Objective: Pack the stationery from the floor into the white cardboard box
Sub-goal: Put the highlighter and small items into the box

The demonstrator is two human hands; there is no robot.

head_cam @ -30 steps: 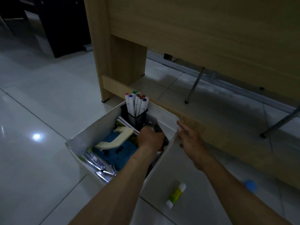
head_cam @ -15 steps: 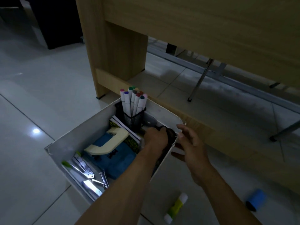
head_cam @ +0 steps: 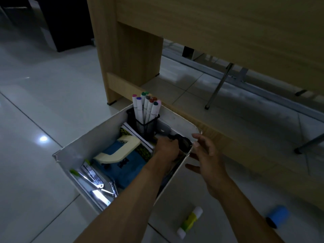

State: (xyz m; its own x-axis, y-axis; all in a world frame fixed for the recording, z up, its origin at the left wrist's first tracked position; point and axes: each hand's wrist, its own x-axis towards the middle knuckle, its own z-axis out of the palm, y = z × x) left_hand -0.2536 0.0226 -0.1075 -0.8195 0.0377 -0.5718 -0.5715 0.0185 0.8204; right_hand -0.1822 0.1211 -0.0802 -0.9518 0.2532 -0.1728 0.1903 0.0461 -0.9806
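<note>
White cardboard box [head_cam: 91,137], no legible writing

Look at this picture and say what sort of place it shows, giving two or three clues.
Probably an office: a wooden desk stands on a glossy tiled floor, with metal chair legs behind it.

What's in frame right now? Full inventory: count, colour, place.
cardboard box: 1, white, on floor by desk
marker pens: about eight, white with coloured caps, upright in black mesh cup, box far corner
hole punch: 1, cream, on blue item in box
metal tools: several, silver, box near end
glue stick: 1, white-green, floor
blue roll: 1, floor right
desk: 1, wood
left hand: inside box, on dark object
right hand: at box right wall
</note>
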